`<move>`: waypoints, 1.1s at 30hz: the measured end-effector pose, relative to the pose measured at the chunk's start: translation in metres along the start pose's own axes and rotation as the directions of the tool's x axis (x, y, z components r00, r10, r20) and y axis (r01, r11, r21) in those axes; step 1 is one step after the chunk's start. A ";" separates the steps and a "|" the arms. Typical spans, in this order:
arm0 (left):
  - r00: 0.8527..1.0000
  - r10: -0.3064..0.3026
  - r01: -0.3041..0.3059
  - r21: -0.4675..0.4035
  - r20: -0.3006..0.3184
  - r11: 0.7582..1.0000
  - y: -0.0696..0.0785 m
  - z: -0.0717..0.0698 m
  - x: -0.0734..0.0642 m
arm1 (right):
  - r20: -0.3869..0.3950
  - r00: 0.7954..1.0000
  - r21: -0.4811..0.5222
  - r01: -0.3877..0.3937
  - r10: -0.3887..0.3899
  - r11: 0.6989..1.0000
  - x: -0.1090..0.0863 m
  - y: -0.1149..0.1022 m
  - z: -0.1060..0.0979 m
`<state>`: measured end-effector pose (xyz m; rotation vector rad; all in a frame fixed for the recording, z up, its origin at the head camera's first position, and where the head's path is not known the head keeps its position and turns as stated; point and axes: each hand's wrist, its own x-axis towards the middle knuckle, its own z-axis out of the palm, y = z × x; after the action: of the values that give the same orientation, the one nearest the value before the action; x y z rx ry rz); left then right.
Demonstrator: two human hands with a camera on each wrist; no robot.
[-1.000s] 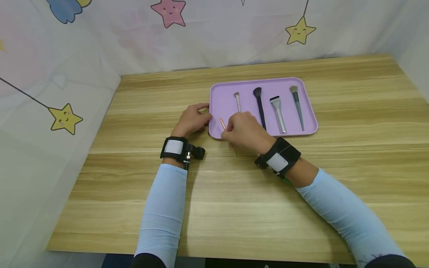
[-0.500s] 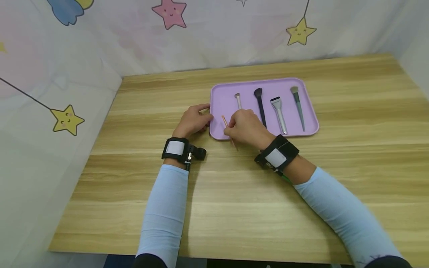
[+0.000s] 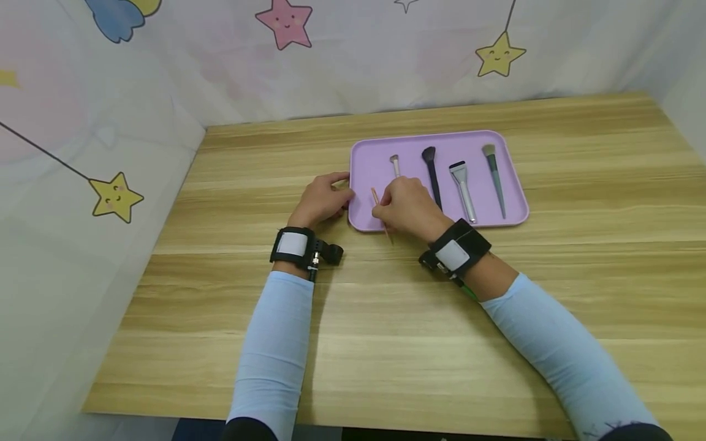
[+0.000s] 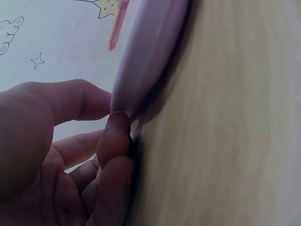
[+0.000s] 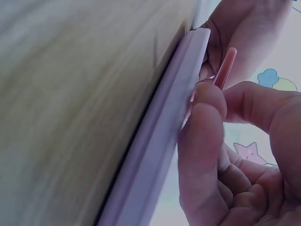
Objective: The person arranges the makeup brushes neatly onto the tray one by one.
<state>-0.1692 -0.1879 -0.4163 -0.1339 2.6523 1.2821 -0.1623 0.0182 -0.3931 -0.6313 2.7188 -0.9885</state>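
Note:
My left hand (image 3: 322,199) holds the left rim of a lilac tray (image 3: 364,162); in the left wrist view its thumb and fingers pinch the tray's edge (image 4: 141,61). Over the tray's front left corner, my right hand (image 3: 408,208) pinches a thin orange stick (image 3: 375,196) between thumb and fingertips. One tapered end of the stick (image 5: 226,66) pokes out past the fingers in the right wrist view; its middle is hidden by them. Seen from the head, its lower end reaches over the tray's front edge. Beyond the right hand lies a small white-handled makeup brush (image 3: 394,166), partly covered.
Further right in the tray lie a black makeup brush (image 3: 432,174), a flat silver-handled brush (image 3: 464,190) and a green-handled brush (image 3: 496,180). The tray rests on a wooden table (image 3: 353,343). A white curtain (image 3: 353,73) printed with stars stands behind and to the left.
The orange stick has shifted slightly right in my right hand's pinch, and its lower end has come into sight below the fingers. My left hand has stayed on the tray rim.

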 end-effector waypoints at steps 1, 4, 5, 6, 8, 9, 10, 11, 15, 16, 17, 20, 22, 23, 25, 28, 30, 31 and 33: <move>1.000 0.002 -0.002 0.000 0.001 1.000 0.000 0.000 0.000 | -0.007 1.000 -0.005 -0.007 0.007 1.000 0.001 0.000 0.000; 1.000 0.007 -0.007 0.005 -0.001 1.000 -0.001 -0.001 0.000 | -0.031 0.999 -0.024 -0.027 0.026 0.999 0.005 -0.002 0.002; 1.000 0.009 -0.009 0.009 -0.003 1.000 -0.001 -0.001 0.000 | -0.037 0.999 -0.027 -0.032 0.031 0.999 0.006 -0.002 0.003; 1.000 0.010 -0.010 0.014 -0.004 1.000 -0.001 -0.001 0.000 | -0.041 0.998 -0.027 -0.039 0.038 0.999 0.007 -0.003 0.003; 1.000 0.013 -0.012 0.020 -0.007 1.000 -0.001 -0.001 0.001 | -0.044 0.998 -0.023 -0.055 0.054 0.998 0.009 -0.004 0.004; 1.000 0.014 -0.013 0.024 -0.008 1.000 -0.001 -0.001 0.001 | -0.044 0.997 -0.020 -0.063 0.062 0.998 0.010 -0.005 0.004; 1.000 0.015 -0.014 0.025 -0.009 1.000 -0.001 -0.001 0.001 | -0.043 0.997 -0.020 -0.068 0.068 0.997 0.011 -0.006 0.005; 1.000 0.015 -0.015 0.026 -0.009 1.000 -0.001 -0.001 0.001 | -0.040 0.996 -0.018 -0.076 0.076 0.997 0.012 -0.006 0.005; 1.000 0.019 -0.019 0.022 -0.009 1.000 -0.001 0.000 0.000 | -0.021 0.995 -0.034 -0.097 0.096 0.995 0.017 -0.008 0.007; 1.000 0.020 -0.020 0.020 -0.010 1.000 -0.001 0.000 0.000 | -0.016 0.995 -0.042 -0.100 0.100 0.994 0.018 -0.008 0.007; 1.000 0.022 -0.021 0.019 -0.010 1.000 -0.001 0.000 0.000 | -0.009 0.995 -0.049 -0.105 0.104 0.993 0.019 -0.009 0.007; 1.000 0.027 -0.026 0.021 -0.008 0.999 -0.001 0.000 0.001 | 0.008 0.994 -0.076 -0.111 0.112 0.991 0.021 -0.010 0.007; 1.000 0.030 -0.029 0.024 -0.010 0.999 0.000 0.001 0.002 | 0.016 0.994 -0.093 -0.104 0.106 0.990 0.022 -0.010 0.007; 0.999 0.031 -0.030 0.026 -0.010 0.999 0.000 0.001 0.002 | 0.020 0.994 -0.103 -0.102 0.105 0.989 0.022 -0.011 0.007; 0.999 0.033 -0.033 0.030 -0.010 0.999 0.001 0.002 0.002 | 0.022 0.995 -0.119 -0.097 0.100 0.988 0.023 -0.011 0.007; 0.999 0.032 -0.032 0.038 -0.011 0.999 0.002 0.002 0.002 | 0.018 0.995 -0.125 -0.099 0.102 0.987 0.023 -0.011 0.007; 0.999 0.036 -0.035 0.042 -0.010 0.998 0.001 0.002 0.002 | 0.017 0.994 -0.120 -0.102 0.104 0.988 0.024 -0.011 0.008; 0.999 0.034 -0.033 0.044 -0.010 0.998 0.001 0.002 0.002 | 0.014 0.995 -0.117 -0.097 0.100 0.988 0.024 -0.010 0.009; 0.999 0.032 -0.032 0.049 -0.014 0.998 0.000 0.002 0.001 | 0.008 0.997 -0.103 -0.079 0.081 0.992 0.022 -0.009 0.010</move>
<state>-0.1703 -0.1867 -0.4178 -0.0948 2.7066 1.2296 -0.1762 -0.0036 -0.3953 -0.5382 2.7749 -0.8287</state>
